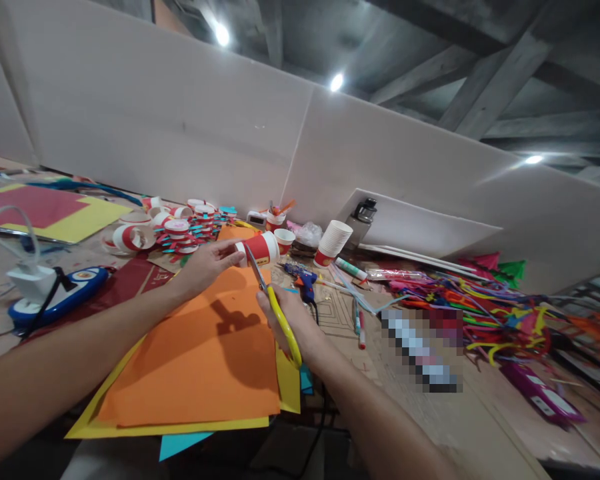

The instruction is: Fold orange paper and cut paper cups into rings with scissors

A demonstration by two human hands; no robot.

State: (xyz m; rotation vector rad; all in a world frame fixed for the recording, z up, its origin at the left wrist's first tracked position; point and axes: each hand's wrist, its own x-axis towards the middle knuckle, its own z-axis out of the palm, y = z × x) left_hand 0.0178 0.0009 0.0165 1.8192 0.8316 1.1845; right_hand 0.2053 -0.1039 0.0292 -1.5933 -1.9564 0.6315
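Observation:
My left hand (211, 265) is closed around the base end of a red and white paper cup (263, 249), which lies on its side in the air above the orange paper (195, 373). Its rim points to the right. In my right hand (295, 319) is a pair of scissors (283, 319) with yellow handles, fingers wrapped round the grips. The scissor blades reach up against the cup's side near my left fingertips. Whether the blades have cut into the cup, I cannot tell. Yellow and blue sheets stick out from under the orange paper.
Cut cup rings (130, 238) and layered cup pieces stand at the back left. A stack of paper cups (333, 241), a blue glue gun (307, 283) and a glue stick (351, 269) lie beyond my right hand. Colourful pipe cleaners (460, 300) cover the right. A power strip (60, 300) sits left.

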